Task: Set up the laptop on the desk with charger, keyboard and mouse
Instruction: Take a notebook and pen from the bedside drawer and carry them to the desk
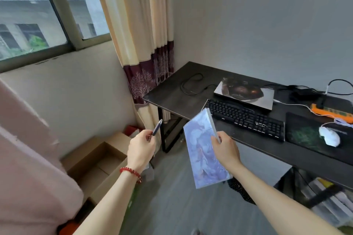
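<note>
A closed laptop with a dark picture on its lid lies on the black desk. In front of it sits a black keyboard. A white mouse rests on a dark mouse pad at the right. A black cable loops on the desk's left part, and a dark charger block lies behind the laptop. My left hand pinches a pen, held in the air left of the desk. My right hand grips a blue-patterned notebook before the desk's front edge.
An orange power strip with a white cable lies at the desk's right rear. Open cardboard boxes stand on the floor at the left, under the window. A curtain hangs behind the desk's left corner. Shelving with papers is under the desk.
</note>
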{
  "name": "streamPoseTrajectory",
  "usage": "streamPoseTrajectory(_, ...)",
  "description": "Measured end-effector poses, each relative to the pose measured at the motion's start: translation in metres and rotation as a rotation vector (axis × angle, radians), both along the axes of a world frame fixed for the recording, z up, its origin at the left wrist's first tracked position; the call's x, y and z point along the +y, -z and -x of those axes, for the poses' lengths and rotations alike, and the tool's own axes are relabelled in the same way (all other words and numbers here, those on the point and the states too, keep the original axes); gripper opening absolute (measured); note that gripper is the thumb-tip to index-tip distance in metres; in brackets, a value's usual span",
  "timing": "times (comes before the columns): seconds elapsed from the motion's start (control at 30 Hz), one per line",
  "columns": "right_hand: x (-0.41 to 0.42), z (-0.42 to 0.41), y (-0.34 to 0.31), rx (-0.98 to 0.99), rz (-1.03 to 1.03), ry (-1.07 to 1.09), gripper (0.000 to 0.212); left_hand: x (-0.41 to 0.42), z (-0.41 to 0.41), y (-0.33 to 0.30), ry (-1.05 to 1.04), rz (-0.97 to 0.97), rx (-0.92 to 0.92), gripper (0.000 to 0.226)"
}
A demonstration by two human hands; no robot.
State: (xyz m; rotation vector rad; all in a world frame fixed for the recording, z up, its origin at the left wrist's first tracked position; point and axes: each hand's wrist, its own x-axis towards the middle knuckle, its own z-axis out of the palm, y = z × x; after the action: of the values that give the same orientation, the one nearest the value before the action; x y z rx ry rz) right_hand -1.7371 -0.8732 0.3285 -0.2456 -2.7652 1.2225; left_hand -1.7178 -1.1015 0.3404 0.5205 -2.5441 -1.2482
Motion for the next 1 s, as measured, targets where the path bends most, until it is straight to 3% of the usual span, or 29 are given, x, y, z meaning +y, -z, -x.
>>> streamPoseTrajectory(0.2, -0.02, 0.176, 0.031, -0.012, 0.101, 0.023, 0.033, -0.015, 0.167, 0.028, -0.017, -0.001, -0.064, 0.014)
streamPoseTrajectory(0.47, -0.097, 0.353, 0.073, -0.322, 0.468, 0.082, 0.001, -0.076, 0.314, 0.043, -0.158, 0.023, -0.158, 0.015)
streamPoseTrajectory(0.7, -0.164, 0.468, 0.116, -0.52, 0.724, 0.193, 0.021, -0.127, 0.418, 0.08, -0.098, 0.002, -0.253, 0.021)
streamPoseTrajectory(0.83, -0.192, 0.521, 0.138, -0.58, 0.713, 0.265, 0.022, -0.146, 0.475, 0.102, -0.021, 0.038, -0.303, 0.019)
streamPoseTrajectory(1.0, -0.2, 0.548, 0.163, -0.629, 0.435, 0.315, 0.023, -0.149, 0.523, 0.121, 0.101, 0.034, -0.326, 0.018)
